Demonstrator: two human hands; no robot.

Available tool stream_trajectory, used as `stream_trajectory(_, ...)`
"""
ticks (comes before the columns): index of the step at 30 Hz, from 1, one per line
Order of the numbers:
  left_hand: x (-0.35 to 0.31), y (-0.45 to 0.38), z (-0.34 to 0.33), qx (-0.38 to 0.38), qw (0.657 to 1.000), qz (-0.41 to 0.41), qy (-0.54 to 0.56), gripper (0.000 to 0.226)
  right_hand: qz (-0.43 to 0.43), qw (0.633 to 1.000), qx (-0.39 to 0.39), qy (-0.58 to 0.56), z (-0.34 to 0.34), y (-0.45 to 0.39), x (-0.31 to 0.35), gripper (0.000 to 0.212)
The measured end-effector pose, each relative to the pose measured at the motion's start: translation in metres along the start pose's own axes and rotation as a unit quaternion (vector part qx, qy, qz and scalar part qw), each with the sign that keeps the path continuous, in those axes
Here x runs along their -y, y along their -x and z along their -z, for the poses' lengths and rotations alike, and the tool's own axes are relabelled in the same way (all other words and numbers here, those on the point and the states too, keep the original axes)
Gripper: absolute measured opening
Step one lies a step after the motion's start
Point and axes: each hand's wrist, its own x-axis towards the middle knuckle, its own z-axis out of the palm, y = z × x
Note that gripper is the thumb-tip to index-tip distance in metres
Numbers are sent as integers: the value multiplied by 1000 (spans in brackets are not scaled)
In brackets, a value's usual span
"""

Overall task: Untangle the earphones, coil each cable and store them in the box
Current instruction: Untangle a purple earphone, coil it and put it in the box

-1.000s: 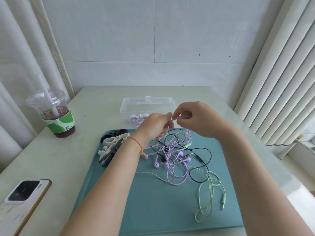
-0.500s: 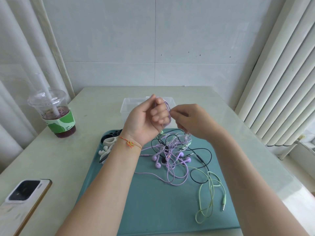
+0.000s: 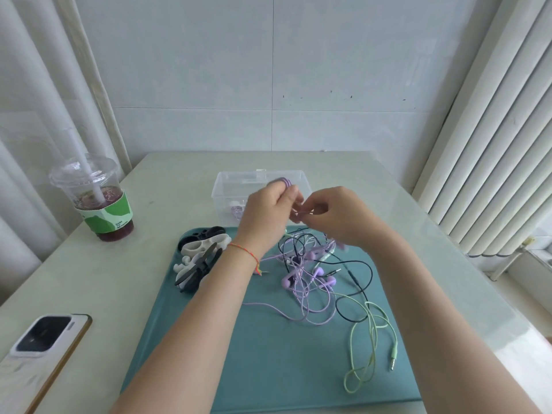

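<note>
Both hands are raised over the far edge of the teal mat (image 3: pixel 268 369): the left hand (image 3: pixel 265 213) is curled with purple cable (image 3: pixel 285 182) looped round its fingers, and the right hand (image 3: pixel 337 216) pinches the same cable beside it. Below them lies the tangle of earphones (image 3: pixel 310 279), purple, black and green. The clear box (image 3: pixel 233 186) stands just behind the hands, partly hidden; a drink cup (image 3: pixel 95 201) and a phone (image 3: pixel 41 339) sit left on the surface (image 3: pixel 143 264).

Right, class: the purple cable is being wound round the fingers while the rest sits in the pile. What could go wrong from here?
1. The purple cable on the left hand still runs into the tangle; pulling may tighten knots.
2. It might drag the black cable or green cable along.
3. Loops could slip off.
</note>
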Motion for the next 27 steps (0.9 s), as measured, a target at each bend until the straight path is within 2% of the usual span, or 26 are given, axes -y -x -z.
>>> stream_trajectory(3,-5,2,-2,39,996,16,-76,33,20,997,-48,65,-2,-2,0,23)
stream_trajectory(6,-11,2,0,45,991,31,-123,35,24,992,-79,99,-4,-3,-3,26)
stream_trajectory(10,-9,-2,13,42,995,73,-54,26,14,991,-98,88,4,-5,-12,21)
stream_trajectory(13,-7,-4,25,50,996,68,-14,12,-3,992,-27,120,6,-6,-23,18)
stream_trajectory(16,-3,-3,27,64,996,43,-40,23,-12,981,63,181,4,-5,-28,13)
stream_trajectory(18,-1,-3,24,73,994,45,-64,26,-9,989,82,127,4,-6,-26,11)
stream_trajectory(20,1,-3,21,89,992,57,-63,23,8,999,36,15,3,-7,-22,11)
stream_trajectory(22,3,-3,20,105,991,65,-57,21,41,992,-87,-78,2,-10,-17,7)
stream_trajectory(24,4,-4,20,110,991,66,-42,18,77,969,-188,-137,0,-10,-12,4)
stream_trajectory(25,3,-4,20,108,992,61,-38,15,89,963,-209,-146,-1,-9,-10,5)
stream_trajectory(27,3,-6,20,93,993,52,-44,2,92,963,-187,-170,-3,-7,-6,2)
